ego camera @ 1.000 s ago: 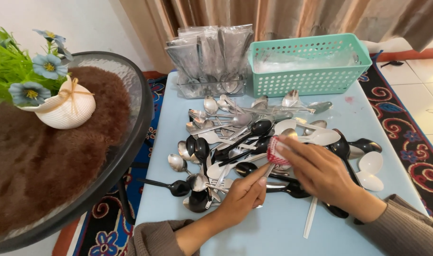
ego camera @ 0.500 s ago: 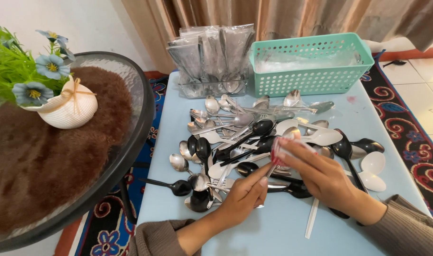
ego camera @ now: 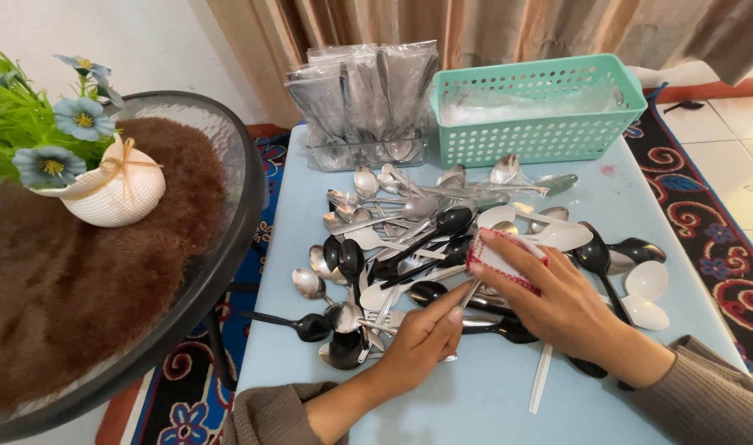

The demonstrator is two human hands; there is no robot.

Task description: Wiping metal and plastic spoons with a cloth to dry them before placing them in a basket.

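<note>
So my right hand (ego camera: 570,301) is clamped around a small white cloth with red edging (ego camera: 502,262), mid-frame, wrapping the upper end of a metal spoon (ego camera: 467,298). My left hand (ego camera: 422,338) pinches that spoon's lower end. All of it sits over the cutlery pile (ego camera: 393,247) on the light blue table (ego camera: 475,404), teal basket (ego camera: 537,111) up top.

Soft, even daylight is filling the scene, bright with no harsh shadows. The metal spoons (ego camera: 409,206) are catching small glints, and the plastic packets (ego camera: 364,91) at 12 o'clock are throwing glare. Focus is holding sharp across the bench (ego camera: 475,404). Wide-angle distortion is bending the round table's rim (ego camera: 244,214) at 9 o'clock.
</note>
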